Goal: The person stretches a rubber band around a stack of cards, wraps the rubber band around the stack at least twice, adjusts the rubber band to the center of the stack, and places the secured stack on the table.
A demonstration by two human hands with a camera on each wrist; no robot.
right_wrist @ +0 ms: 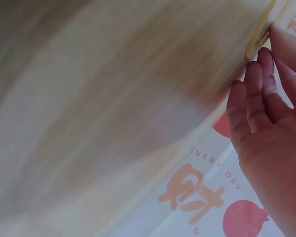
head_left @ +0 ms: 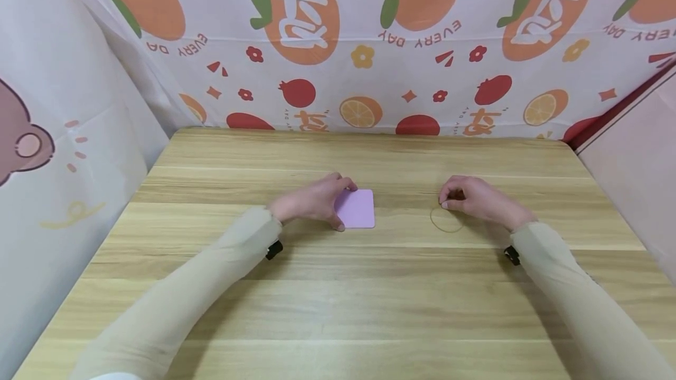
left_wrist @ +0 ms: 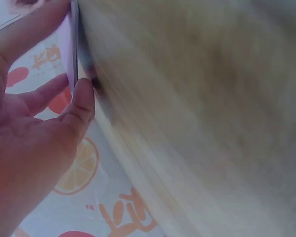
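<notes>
A flat pink square with rounded corners (head_left: pixel 359 209) lies on the table, left of the middle. My left hand (head_left: pixel 319 199) grips it from the left, thumb at the near edge and a finger at the far edge. In the left wrist view the pink square (left_wrist: pixel 68 47) appears edge-on as a thin slab with a darker side, held between fingers and thumb. To the right, my right hand (head_left: pixel 477 199) pinches a thin yellowish rubber band (head_left: pixel 446 231), whose loop rests at the tabletop. The right wrist view shows part of the rubber band (right_wrist: pixel 260 30) near the fingertips.
Both hands are over a wooden table (head_left: pixel 338 298). A white curtain with fruit prints (head_left: pixel 338 75) hangs along its far edge. Another pale curtain (head_left: pixel 68 133) stands at the left, and a pale panel (head_left: pixel 639 175) borders the right.
</notes>
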